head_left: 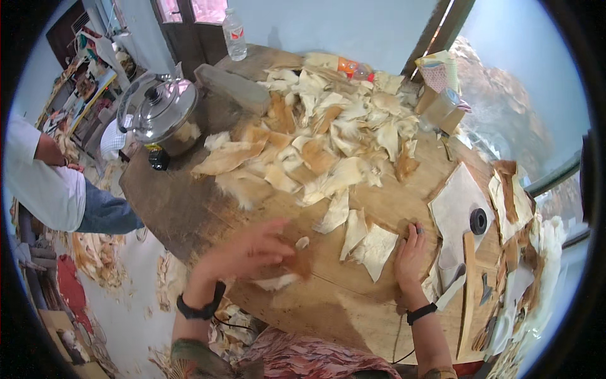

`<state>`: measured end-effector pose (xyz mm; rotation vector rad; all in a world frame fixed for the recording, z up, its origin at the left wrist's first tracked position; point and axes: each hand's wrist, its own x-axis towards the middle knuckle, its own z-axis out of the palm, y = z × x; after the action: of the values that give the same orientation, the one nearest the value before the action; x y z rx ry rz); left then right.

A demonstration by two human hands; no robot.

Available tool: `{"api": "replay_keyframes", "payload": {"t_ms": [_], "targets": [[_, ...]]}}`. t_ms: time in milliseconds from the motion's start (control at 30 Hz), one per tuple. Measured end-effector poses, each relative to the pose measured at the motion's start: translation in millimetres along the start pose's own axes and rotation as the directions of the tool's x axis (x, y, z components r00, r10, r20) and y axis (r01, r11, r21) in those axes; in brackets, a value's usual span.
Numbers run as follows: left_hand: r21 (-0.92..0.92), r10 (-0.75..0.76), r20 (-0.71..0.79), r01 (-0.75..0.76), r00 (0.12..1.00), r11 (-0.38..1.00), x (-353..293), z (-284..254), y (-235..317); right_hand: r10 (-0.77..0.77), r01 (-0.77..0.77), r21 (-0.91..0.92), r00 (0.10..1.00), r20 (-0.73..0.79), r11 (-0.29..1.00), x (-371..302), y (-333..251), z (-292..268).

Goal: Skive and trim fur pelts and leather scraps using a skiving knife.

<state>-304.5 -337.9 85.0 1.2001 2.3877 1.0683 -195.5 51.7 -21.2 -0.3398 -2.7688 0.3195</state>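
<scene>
My left hand is smeared by motion above the table's near middle. Just beyond its fingertips is a blurred reddish-brown fur scrap; whether the fingers grip it is unclear. A pale scrap lies under that hand, and a small whitish bit is close by. My right hand rests flat on the wood, fingers stretched out, beside a cream hide piece. Another narrow cream piece lies next to that one. Farther back spreads a heap of cream and tan fur scraps.
On the table's left stand a glass-lidded pot and a grey block. A clear bottle is at the back. To the right lie a white sheet, a black tape roll, a wooden strip and a jar. Another person is at left.
</scene>
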Motion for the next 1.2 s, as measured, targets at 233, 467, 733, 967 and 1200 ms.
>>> {"api": "replay_keyframes", "payload": {"t_ms": [233,467,733,967,1200], "targets": [[0.149,-0.017,-0.355,0.074,0.935,0.986,157,-40,-90,0.071,-0.071,0.004,0.997,0.018,0.997,6,-8,-6],[0.037,-0.407,-0.459,0.475,0.790,0.879,269,-38,-117,0.093,-0.093,-0.016,0.994,0.052,0.996,7,-5,-8],[-0.146,-0.248,-0.827,0.233,0.504,0.961,300,-28,-158,0.038,-0.038,0.015,0.999,0.009,0.999,7,-6,-11],[0.791,0.249,-0.039,-0.123,0.968,0.599,252,-6,-41,0.070,-0.070,0.028,0.997,0.023,0.997,7,-4,-15],[0.112,0.147,0.134,-0.163,0.980,0.980,202,-5,-59,0.029,-0.028,0.040,1.000,-0.004,0.999,7,-7,-13]]}}
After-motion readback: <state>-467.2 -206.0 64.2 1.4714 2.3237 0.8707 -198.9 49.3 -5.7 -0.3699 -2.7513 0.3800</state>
